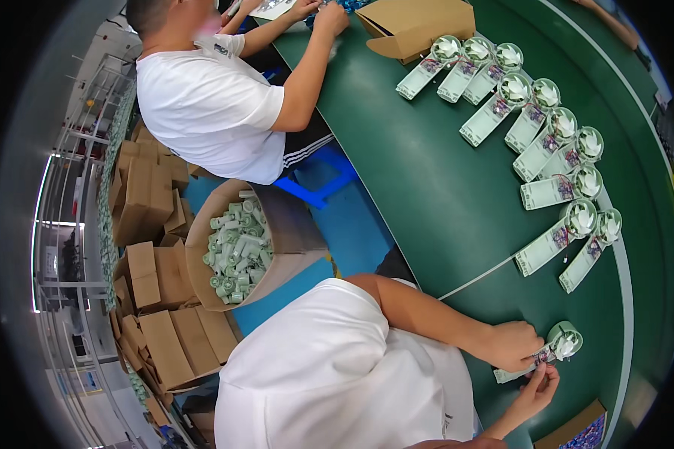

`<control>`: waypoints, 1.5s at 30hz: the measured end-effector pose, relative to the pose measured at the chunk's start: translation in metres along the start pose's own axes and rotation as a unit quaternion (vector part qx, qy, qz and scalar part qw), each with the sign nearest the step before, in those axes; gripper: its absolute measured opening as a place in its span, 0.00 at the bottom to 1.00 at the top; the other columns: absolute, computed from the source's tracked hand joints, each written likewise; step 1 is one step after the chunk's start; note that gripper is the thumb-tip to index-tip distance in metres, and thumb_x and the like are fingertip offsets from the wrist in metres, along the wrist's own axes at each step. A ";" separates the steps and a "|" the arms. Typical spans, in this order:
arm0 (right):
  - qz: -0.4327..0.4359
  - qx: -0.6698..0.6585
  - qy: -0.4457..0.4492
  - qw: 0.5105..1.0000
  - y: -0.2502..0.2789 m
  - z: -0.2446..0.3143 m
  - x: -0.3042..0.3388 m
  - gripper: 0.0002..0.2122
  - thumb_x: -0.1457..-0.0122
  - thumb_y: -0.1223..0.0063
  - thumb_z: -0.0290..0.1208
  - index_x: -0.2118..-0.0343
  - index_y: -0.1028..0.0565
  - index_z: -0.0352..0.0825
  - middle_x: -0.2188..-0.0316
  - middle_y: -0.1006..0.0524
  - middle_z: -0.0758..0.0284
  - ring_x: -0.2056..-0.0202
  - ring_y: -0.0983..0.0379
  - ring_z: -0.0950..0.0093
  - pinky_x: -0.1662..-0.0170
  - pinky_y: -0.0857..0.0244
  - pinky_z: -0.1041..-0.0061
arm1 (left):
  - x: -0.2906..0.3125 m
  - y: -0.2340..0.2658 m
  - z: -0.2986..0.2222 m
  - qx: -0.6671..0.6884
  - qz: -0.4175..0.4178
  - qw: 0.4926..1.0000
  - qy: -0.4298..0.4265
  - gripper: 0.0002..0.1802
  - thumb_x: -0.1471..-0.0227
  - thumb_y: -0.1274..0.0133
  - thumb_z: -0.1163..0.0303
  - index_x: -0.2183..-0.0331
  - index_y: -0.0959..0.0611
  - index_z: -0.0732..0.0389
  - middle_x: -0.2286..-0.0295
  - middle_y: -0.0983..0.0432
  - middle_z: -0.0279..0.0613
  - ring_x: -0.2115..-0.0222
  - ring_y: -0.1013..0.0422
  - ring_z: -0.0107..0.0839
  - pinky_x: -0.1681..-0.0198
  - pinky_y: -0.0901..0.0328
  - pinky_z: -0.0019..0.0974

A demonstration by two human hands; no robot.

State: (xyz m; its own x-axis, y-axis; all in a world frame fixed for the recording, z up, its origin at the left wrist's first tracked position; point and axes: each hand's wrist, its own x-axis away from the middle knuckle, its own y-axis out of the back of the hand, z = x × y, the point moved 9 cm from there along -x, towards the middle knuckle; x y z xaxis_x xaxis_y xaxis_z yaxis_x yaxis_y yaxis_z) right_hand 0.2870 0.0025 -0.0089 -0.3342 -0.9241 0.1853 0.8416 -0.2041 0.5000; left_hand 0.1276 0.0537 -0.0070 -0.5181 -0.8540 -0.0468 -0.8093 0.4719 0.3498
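Observation:
A pale green handheld fan [565, 341] with white blades lies on the green table, its handle pointing back toward me. My left hand [514, 346] is closed over the handle, covering part of it, with the fingers at the dark wires and parts. Beside it, my right hand [535, 393] pinches close to those wires; whatever is between its fingertips is too small to make out. Farther along the table, several similar fans stand in an uneven row, including one fan [593, 247] nearest my hands. Their handles show coloured wires.
An open carton [580, 430] of small blue and red parts stands at the table's near right edge. Left of the table, a big carton [202, 258] holds many pale green pieces. A co-worker [210, 105] handles something farther up, near a brown cardboard box [419, 26]. Flattened cartons [168, 344] pile up at left.

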 end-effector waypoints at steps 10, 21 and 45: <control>0.077 -0.064 -0.044 0.994 -0.020 -0.013 -0.019 0.14 0.38 0.45 0.32 0.54 0.26 0.30 0.69 0.22 0.73 0.70 0.32 0.89 0.75 0.44 0.88 | 0.001 0.006 0.010 -0.010 -0.023 0.999 0.019 0.12 0.53 0.48 0.70 0.74 0.27 0.71 0.81 0.27 0.59 0.79 0.27 0.57 0.74 0.31 0.51; -0.223 -0.002 0.060 0.973 0.153 -0.007 -0.040 0.16 0.36 0.48 0.37 0.50 0.25 0.31 0.59 0.21 0.67 0.58 0.24 0.78 0.59 0.33 0.82 | 0.018 0.053 0.022 -0.005 -0.051 0.990 0.130 0.13 0.45 0.43 0.66 0.62 0.22 0.64 0.78 0.22 0.44 0.81 0.26 0.29 0.77 0.31 0.35; -0.290 0.204 0.037 0.934 0.256 -0.018 -0.061 0.10 0.50 0.36 0.33 0.69 0.19 0.31 0.72 0.21 0.67 0.70 0.24 0.74 0.63 0.32 0.75 | 0.027 0.045 0.013 0.057 -0.031 0.996 0.059 0.20 0.47 0.41 0.73 0.53 0.28 0.65 0.78 0.26 0.36 0.84 0.33 0.17 0.83 0.41 0.23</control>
State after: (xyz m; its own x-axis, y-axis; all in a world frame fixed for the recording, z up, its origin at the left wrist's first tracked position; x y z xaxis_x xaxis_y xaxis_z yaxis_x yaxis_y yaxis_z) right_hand 0.5303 0.0010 0.0930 -0.6402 -0.7198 -0.2683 0.2918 -0.5510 0.7818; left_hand 0.0734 0.0547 -0.0045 -0.4362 -0.8986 0.0474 -0.8682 0.4342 0.2403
